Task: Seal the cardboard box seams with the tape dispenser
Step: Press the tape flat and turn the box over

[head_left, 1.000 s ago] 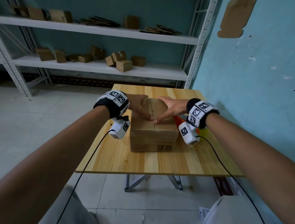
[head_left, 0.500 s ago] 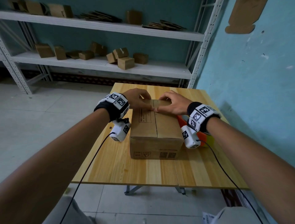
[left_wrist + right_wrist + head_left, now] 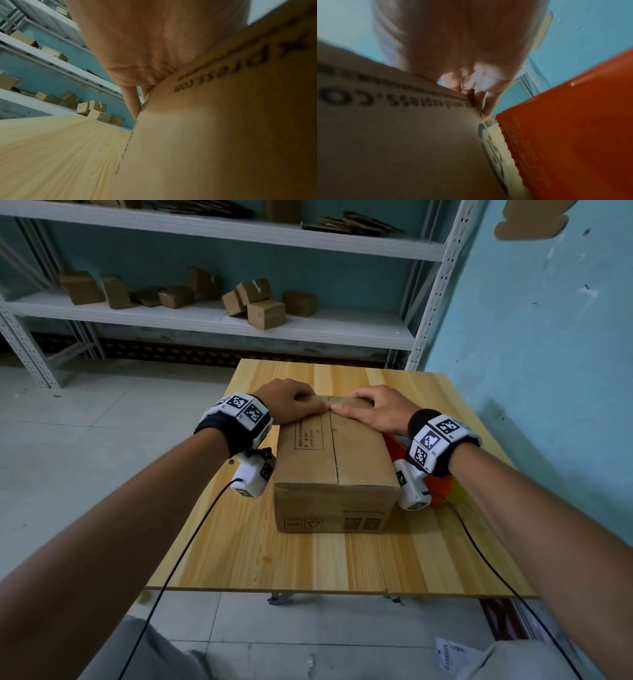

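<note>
A brown cardboard box (image 3: 335, 460) stands on the wooden table (image 3: 308, 563), its top flaps closed along a centre seam (image 3: 334, 446) with no tape visible on it. My left hand (image 3: 291, 402) and right hand (image 3: 376, 409) grip the box's far top edge, one on each flap. Their thumbs meet at the seam and their fingers curl down over the far side. The left wrist view shows the left hand's fingers (image 3: 132, 102) bent over the box (image 3: 223, 135). An orange tape dispenser (image 3: 442, 487) lies just right of the box, partly hidden by my right wrist. It fills the right of the right wrist view (image 3: 573, 135).
White metal shelving (image 3: 205, 320) with several small cardboard boxes (image 3: 265, 314) stands behind the table. A blue wall (image 3: 548, 371) runs close along the table's right side. Black cables hang from both wrist cameras. A printed paper (image 3: 452, 652) lies on the floor.
Both hands have slid from the middle of the box top along the seam to its far edge, where the fingers now curl over. The box has stayed in place.
</note>
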Motion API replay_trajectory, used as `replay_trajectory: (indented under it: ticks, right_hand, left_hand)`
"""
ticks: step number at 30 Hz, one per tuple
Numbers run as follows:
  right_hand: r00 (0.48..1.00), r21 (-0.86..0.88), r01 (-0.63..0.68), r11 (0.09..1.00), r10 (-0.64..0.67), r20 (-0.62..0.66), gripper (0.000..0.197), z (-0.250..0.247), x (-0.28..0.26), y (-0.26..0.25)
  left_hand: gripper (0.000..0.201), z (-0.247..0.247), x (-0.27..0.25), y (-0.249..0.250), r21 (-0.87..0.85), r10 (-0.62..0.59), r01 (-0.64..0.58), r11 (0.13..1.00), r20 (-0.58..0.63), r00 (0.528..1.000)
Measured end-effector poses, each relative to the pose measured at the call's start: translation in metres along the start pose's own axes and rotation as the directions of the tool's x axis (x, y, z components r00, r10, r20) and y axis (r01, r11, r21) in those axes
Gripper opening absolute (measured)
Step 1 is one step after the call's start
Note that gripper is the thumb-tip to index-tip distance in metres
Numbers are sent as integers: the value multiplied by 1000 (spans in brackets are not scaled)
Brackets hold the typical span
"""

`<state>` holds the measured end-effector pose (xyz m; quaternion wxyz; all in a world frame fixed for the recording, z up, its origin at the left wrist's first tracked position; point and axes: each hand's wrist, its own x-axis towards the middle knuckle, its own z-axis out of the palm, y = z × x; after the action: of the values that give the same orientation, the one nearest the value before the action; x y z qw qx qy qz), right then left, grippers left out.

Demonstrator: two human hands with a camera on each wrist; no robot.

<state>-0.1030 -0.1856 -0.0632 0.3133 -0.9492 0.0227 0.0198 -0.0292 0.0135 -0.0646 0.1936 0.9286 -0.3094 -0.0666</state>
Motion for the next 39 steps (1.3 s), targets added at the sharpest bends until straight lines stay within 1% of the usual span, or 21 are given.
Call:
replay_trajectory:
  ticks: [4, 6, 7, 9, 11, 13, 14, 16, 18, 20, 21, 22, 23, 25, 26, 28, 31, 33, 35, 37, 39]
  right_hand:
    - [990, 61, -118, 991, 112, 87, 93, 3, -4, 1]
    - [981, 17, -170, 985, 167, 100, 102, 1, -10, -5]
    - [979, -31, -187, 982, 189, 79, 103, -3, -15, -11]
    - [987, -93, -158, 983, 156, -24, 93, -12, -27, -23]
    - [988, -14, -103, 995, 101, -120, 79, -19, -42, -30]
    - [982, 113, -69, 991, 87, -165, 72, -19, -60, -32]
    - [981, 173, -61, 983, 91, -171, 69, -14, -70, -32]
    - [979, 300, -63, 952, 117, -168, 65, -2, -89, -31]
    - [969, 436, -84, 896, 174, -172, 66, 15, -102, -32]
    - [958, 557, -130, 821, 249, -144, 69, 31, -109, -35]
    - [952, 590, -161, 791, 283, -118, 71, 37, -110, -37]
    - [946, 615, -193, 765, 312, -91, 72, 41, -111, -39]
    - [939, 641, -215, 737, 336, -71, 73, 44, -111, -41]
    - [934, 696, -222, 682, 354, -48, 74, 45, -111, -41]
    - [936, 712, -206, 671, 347, -56, 72, 46, -111, -40]
    - [942, 713, -166, 681, 324, -90, 69, 49, -111, -36]
    - [947, 675, -122, 728, 289, -139, 69, 53, -110, -34]
    - [941, 620, -53, 783, 247, -232, 68, 55, -109, -34]
    - [920, 524, 27, 851, 184, -347, 65, 57, -110, -35]
    - [897, 341, 117, 933, 48, -440, 59, 54, -114, -35]
    - [896, 172, 199, 965, -108, -430, 55, 47, -117, -31]
  left_hand:
    - [54, 3, -4, 3, -91, -74, 77, 993, 34, 997]
    - [65, 3, -10, 7, -145, -126, 127, 981, 20, 992]
    - [68, 2, -13, 8, -174, -147, 145, 974, 1, 989]
    - [66, -6, -20, 10, -238, -167, 145, 960, -75, 983]
    - [62, -16, -31, 12, -313, -192, 142, 939, -134, 972]
    - [60, -21, -45, 15, -416, -190, 108, 903, -162, 968]
    - [59, -21, -54, 18, -490, -190, 83, 868, -173, 966]
    - [58, -12, -71, 21, -656, -224, 60, 752, -168, 960]
    - [60, 3, -85, 26, -774, -289, 88, 628, -126, 949]
    - [74, 18, -96, 35, -832, -348, 155, 532, -48, 936]
    - [80, 23, -98, 38, -836, -349, 174, 521, -23, 937]
    - [78, 27, -101, 42, -824, -349, 180, 537, -22, 937]
    - [70, 30, -102, 44, -812, -356, 181, 555, -35, 934]
    - [59, 33, -102, 43, -829, -364, 172, 532, -40, 931]
    - [56, 33, -103, 44, -841, -355, 161, 517, -39, 934]
    - [54, 37, -102, 43, -837, -348, 126, 533, -81, 934]
    - [53, 43, -104, 45, -797, -343, 72, 600, -175, 923]
    - [49, 45, -108, 48, -756, -302, 21, 654, -236, 924]
    - [48, 44, -109, 45, -677, -245, -6, 736, -274, 930]
    - [48, 38, -110, 41, -534, -151, -36, 845, -303, 941]
    - [48, 31, -114, 41, -344, -11, -108, 933, -327, 945]
